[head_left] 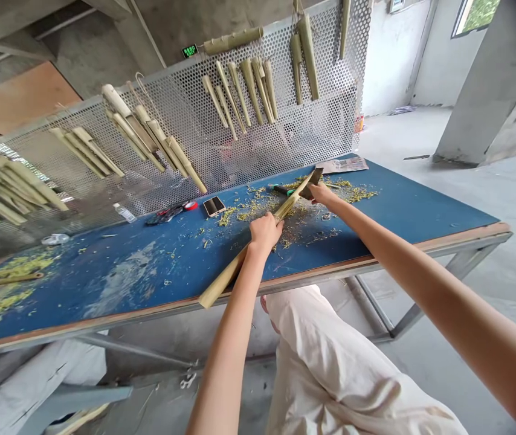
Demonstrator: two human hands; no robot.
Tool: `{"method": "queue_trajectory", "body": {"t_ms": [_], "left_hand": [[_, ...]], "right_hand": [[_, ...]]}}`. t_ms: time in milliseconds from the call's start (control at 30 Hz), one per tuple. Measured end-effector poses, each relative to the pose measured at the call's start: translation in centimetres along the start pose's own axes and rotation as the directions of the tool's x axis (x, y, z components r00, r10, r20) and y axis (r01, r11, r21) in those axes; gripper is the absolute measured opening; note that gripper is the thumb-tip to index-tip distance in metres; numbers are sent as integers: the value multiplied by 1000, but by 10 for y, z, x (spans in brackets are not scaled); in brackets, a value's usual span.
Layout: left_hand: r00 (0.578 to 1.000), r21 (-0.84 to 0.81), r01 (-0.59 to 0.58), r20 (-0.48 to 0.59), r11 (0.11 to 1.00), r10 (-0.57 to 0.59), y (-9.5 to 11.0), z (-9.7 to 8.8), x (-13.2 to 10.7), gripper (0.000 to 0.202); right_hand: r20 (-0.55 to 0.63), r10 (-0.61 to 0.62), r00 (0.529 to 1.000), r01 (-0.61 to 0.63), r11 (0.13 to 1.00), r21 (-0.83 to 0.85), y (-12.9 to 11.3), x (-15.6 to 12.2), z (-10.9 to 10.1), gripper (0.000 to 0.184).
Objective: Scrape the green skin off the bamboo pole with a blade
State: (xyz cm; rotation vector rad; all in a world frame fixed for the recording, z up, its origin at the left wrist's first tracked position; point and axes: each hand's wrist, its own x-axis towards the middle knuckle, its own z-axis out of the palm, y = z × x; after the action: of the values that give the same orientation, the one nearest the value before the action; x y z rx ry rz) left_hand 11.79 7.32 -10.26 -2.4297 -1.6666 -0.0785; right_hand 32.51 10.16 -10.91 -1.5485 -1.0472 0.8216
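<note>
A long pale bamboo stick (224, 279) lies slantwise on the blue tabletop (398, 211), its near end overhanging the front edge. My left hand (264, 232) is closed around its middle. My right hand (321, 192) is closed on a flat dark blade tool (313, 179) pressed against the stick's far tip. Yellow-green bamboo shavings (258, 208) are strewn around both hands.
A perforated metal panel (194, 130) stands behind the table with several bamboo pieces (240, 90) hanging on it. Red-handled scissors (171, 211), a small dark block (214, 206) and a green-handled tool (282, 190) lie near the shavings. A concrete pillar (489, 90) stands at right.
</note>
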Motion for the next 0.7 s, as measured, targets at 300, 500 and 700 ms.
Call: {"method": "queue_trajectory", "body": {"t_ms": [300,500,700], "left_hand": [[998,22,26,-56,999,-25,-4,0,1,53],[998,42,24,-56,999,-22,1,2,1,50],[997,82,12,-75,997,-6,8,2,-3,49]], "right_hand": [[34,-47,998,52,983,-174,10,-3,8,29],[75,-104,992,119,964,-239,12,-1,14,37],[49,-39,998,48,977,-210,13,4,17,30]]}}
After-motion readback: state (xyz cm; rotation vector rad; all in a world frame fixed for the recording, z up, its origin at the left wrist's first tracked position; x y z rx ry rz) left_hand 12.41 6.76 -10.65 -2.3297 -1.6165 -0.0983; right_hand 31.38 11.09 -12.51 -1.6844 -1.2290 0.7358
